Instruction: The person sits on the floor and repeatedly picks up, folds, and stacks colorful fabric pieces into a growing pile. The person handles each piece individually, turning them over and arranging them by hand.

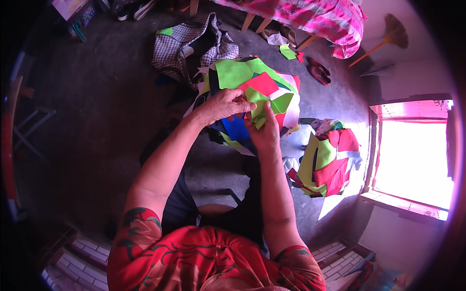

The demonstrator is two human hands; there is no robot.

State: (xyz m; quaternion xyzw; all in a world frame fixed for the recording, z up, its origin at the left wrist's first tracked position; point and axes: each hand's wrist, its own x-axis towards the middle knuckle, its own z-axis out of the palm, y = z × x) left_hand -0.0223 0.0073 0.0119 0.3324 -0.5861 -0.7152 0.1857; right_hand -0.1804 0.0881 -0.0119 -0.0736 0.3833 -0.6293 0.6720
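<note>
Both hands meet over a heaped pile of cloth scraps (236,72) in lime green, red, blue, white and black. A folded lime green cloth piece (280,104) is between them. My left hand (223,105) pinches its left side with thumb and fingers. From below, my right hand (264,133) grips the same piece, thumb pointing up along it. The cloth's underside and some of my right fingertips are hidden.
A second heap of cloth scraps (335,162) stands at right, near the bright window (412,155). Beyond the pile lies a checkered cloth (170,48). Shoes (318,72) and loose scraps (287,52) lie on the floor by a pink plaid cover (320,19). A broom (395,33) leans at far right.
</note>
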